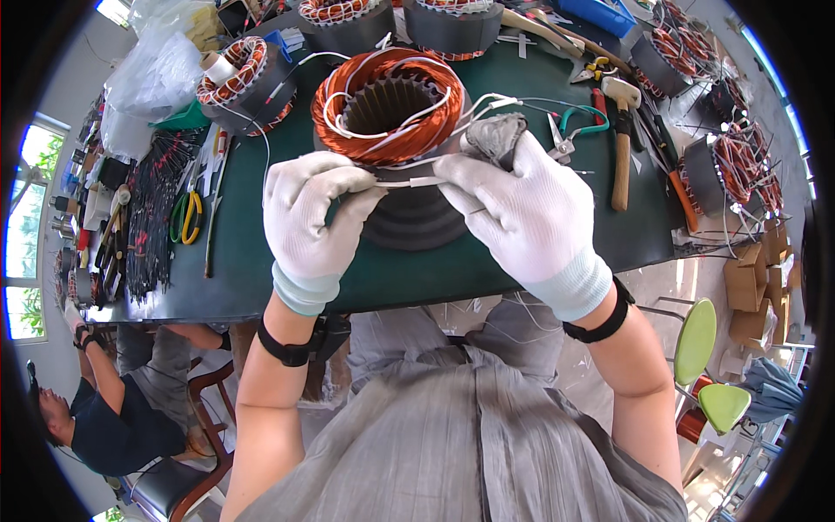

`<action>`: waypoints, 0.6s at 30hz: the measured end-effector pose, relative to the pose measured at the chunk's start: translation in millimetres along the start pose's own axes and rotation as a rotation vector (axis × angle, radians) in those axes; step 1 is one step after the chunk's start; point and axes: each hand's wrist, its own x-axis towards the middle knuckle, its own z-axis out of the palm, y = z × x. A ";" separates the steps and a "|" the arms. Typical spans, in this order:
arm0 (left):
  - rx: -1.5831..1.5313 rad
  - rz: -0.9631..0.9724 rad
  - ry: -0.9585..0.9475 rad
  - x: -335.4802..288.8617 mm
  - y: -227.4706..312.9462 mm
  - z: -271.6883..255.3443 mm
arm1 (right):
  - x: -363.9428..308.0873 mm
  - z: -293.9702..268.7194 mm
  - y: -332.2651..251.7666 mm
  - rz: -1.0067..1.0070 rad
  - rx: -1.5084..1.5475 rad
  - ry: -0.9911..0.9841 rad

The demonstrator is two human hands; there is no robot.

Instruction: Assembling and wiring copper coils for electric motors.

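Observation:
Between my two white-gloved hands stretches a thin white lead wire with a pale sleeve (424,182) on it. My left hand (309,209) pinches one end between thumb and forefinger. My right hand (541,213) pinches the sleeve end, and a crumpled grey cloth (494,139) is tucked at its fingers. Just beyond stands a motor stator with an orange copper winding (444,122), its slotted bore facing up. White leads loop over the winding and run off to the right. My hands partly hide the stator's dark body (413,217).
Other wound stators (248,100) line the back of the dark green table (243,252). Right lie teal-handled scissors (584,120), a hammer (621,148) and an orange-handled tool (683,198). Left are yellow-handled snips (191,217) and bundled black leads (161,209). Another person (122,413) sits left.

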 end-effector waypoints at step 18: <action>-0.114 -0.099 0.026 6.0 10.0 -1.1 | -8.4 -16.6 -30.9 -0.119 0.105 0.144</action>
